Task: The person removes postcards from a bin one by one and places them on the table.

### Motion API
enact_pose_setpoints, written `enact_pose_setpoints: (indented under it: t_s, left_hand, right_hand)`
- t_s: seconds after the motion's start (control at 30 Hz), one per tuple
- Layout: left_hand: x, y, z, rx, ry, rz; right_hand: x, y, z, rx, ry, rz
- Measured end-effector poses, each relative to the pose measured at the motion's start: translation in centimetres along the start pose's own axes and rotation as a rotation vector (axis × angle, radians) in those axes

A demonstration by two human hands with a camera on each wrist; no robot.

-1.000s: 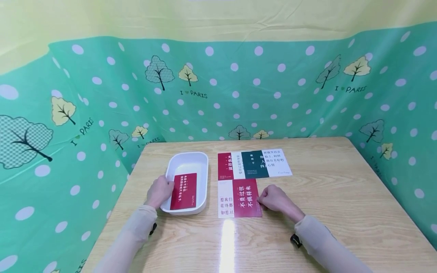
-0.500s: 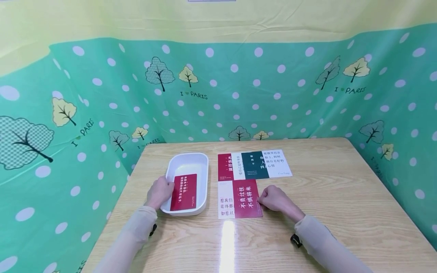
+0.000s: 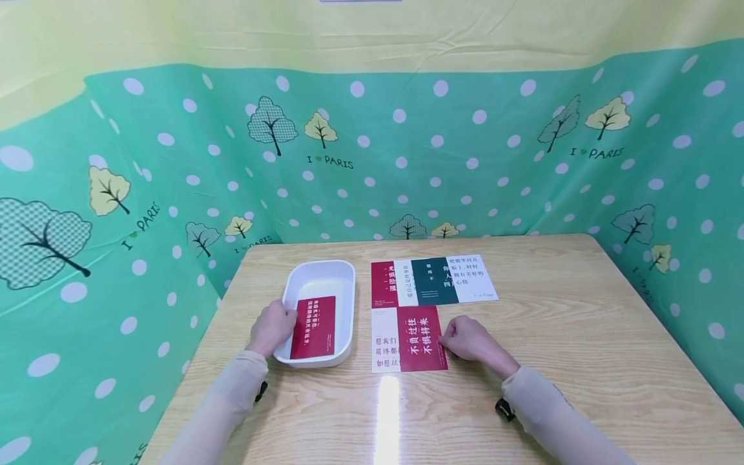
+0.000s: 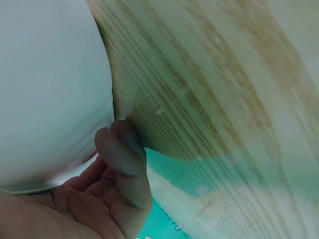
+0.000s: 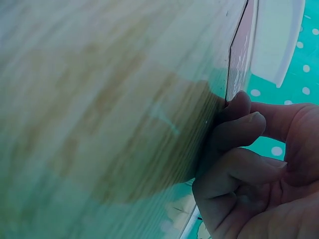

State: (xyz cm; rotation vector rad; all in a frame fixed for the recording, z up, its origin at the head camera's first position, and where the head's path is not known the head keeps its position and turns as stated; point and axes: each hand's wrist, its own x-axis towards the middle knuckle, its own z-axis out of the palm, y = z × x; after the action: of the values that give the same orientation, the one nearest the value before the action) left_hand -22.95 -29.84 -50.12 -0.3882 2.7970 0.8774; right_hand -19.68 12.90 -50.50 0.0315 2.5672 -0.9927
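Observation:
At the left rim of a white tray, the left hand grips the wall with curled fingers. A red card with white characters lies in the tray, its left edge by that hand. The left wrist view has the curled left hand against the white tray. To the right, another red card lies on the table, overlapping a white card. Its right edge is pinched by the right hand; the right wrist view has the right hand at the card's edge.
Behind these lies an overlapping row of cards: a red one, a white one, a dark green one and another white one. All rest on a wooden table, with a green dotted cloth hanging behind.

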Motion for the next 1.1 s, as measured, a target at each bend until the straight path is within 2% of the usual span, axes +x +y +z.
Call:
enact_pose_setpoints:
  t_s: [1.1]
  left_hand:
    - [-0.03, 0.02, 0.03, 0.012, 0.011, 0.001]
  right_hand:
    - [-0.08, -0.19, 0.02, 0.008, -0.007, 0.005]
